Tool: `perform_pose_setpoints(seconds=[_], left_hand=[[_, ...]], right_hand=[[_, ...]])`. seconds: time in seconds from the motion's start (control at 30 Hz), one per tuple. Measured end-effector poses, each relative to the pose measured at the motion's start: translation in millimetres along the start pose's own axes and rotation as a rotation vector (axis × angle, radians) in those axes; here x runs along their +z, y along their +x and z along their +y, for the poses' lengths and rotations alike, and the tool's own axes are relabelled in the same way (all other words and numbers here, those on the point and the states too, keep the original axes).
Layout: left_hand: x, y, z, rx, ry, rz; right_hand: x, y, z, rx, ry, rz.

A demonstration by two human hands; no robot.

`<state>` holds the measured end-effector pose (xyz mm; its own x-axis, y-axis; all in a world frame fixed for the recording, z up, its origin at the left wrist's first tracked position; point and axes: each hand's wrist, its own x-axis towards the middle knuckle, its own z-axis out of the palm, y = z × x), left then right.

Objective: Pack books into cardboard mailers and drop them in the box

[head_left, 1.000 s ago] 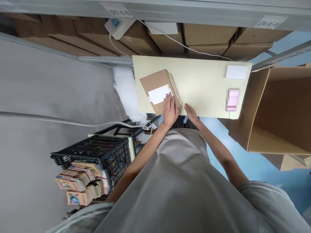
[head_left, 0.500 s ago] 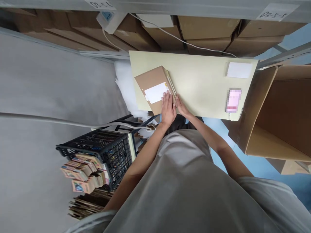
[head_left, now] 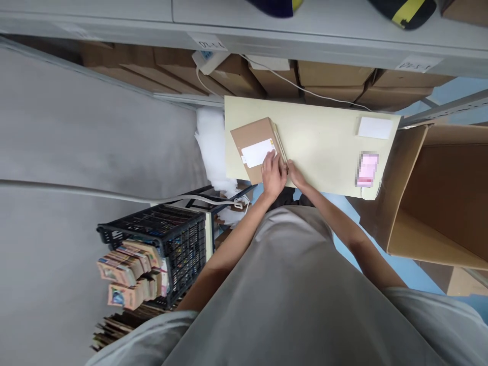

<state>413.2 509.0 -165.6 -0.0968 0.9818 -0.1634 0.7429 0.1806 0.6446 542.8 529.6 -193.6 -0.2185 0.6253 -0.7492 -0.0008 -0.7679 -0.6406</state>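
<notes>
A brown cardboard box (head_left: 251, 133) with a white label (head_left: 258, 152) lies tilted near the left end of the cream tabletop (head_left: 320, 147). My left hand (head_left: 273, 175) rests on its near right corner, fingers bent over the label's edge and the box's side. Against that same side, close to the table's front edge, my right hand (head_left: 296, 175) has its fingers stretched out and touching the box. Part of the box's right side is hidden behind my fingers.
A white pad-like block (head_left: 375, 127) and a blurred pink phone-like item (head_left: 368, 169) lie at the table's right. A large open carton (head_left: 406, 193) stands beyond. Black crate (head_left: 186, 249) and books (head_left: 125, 267) are lower left; shelved cartons (head_left: 335, 73) line the back.
My view has shifted, so the table and box appear lower and further right. My left fingers, flatter on the label before, are now more bent at the box's edge. My right hand stays beside the box.
</notes>
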Motion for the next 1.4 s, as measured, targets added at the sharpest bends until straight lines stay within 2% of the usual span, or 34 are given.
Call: perform_pose_setpoints(seconds=[0.1, 0.23, 0.27, 0.33, 0.4, 0.47, 0.53, 0.63, 0.7, 0.77, 0.87, 1.0, 1.07, 1.13, 1.2, 1.3, 1.4], left_hand=[[-14.4, 48.2, -1.9, -0.043, -0.004, 0.066], [-28.9, 141.6, -11.1, -0.011, -0.001, 0.116], [-30.9, 162.3, -12.6, -0.034, 0.031, 0.085], [-35.4, 193.1, -14.0, -0.109, 0.111, -0.085], [-43.7, 207.2, -14.3, -0.143, 0.177, -0.244], [-58.5, 206.0, -15.4, -0.11, 0.189, -0.273], [-78.8, 193.5, -18.9, -0.067, 0.14, -0.185], [-107.9, 161.6, -28.4, -0.109, 0.048, -0.101], [-117.1, 135.9, -35.6, -0.13, 0.003, -0.098], [-114.2, 110.7, -40.5, -0.144, -0.05, -0.105], [-91.5, 82.3, -41.1, -0.168, -0.129, -0.091], [-54.5, 70.7, -32.8, -0.22, -0.165, -0.029], [-43.5, 72.4, -28.9, -0.267, -0.184, 0.013], [-40.5, 74.8, -27.5, -0.323, -0.206, 0.038], [-43.9, 75.1, -28.8, -0.351, -0.214, 0.015], [-53.2, 70.9, -34.1, -0.335, -0.242, -0.056], [-58.4, 65.4, -41.9, -0.299, -0.288, -0.05]], right_hand=[[-6.3, -19.9, 1.9, 0.228, 0.089, 0.131], [-0.4, -26.7, -4.2, 0.482, 0.317, 0.081], [3.1, -24.9, -8.7, 0.511, 0.395, 0.071], [10.4, -20.5, -20.1, 0.49, 0.511, 0.087], [16.2, -19.6, -32.0, 0.417, 0.548, 0.133], [19.1, -25.4, -41.9, 0.33, 0.511, 0.201], [18.8, -38.2, -48.6, 0.215, 0.411, 0.266], [13.3, -62.9, -54.6, -0.04, 0.131, 0.394], [7.7, -75.9, -58.1, -0.207, -0.106, 0.51], [2.2, -81.6, -62.1, -0.28, -0.305, 0.605], [-3.2, -76.5, -67.2, -0.199, -0.509, 0.685], [-3.3, -60.0, -69.6, -0.091, -0.64, 0.767], [-2.2, -53.0, -69.5, -0.079, -0.674, 0.769], [-2.5, -47.8, -68.0, -0.058, -0.689, 0.753], [-5.4, -44.8, -64.5, -0.065, -0.661, 0.725], [-15.5, -45.2, -56.3, -0.142, -0.572, 0.651], [-29.3, -49.6, -48.9, -0.227, -0.521, 0.557]])
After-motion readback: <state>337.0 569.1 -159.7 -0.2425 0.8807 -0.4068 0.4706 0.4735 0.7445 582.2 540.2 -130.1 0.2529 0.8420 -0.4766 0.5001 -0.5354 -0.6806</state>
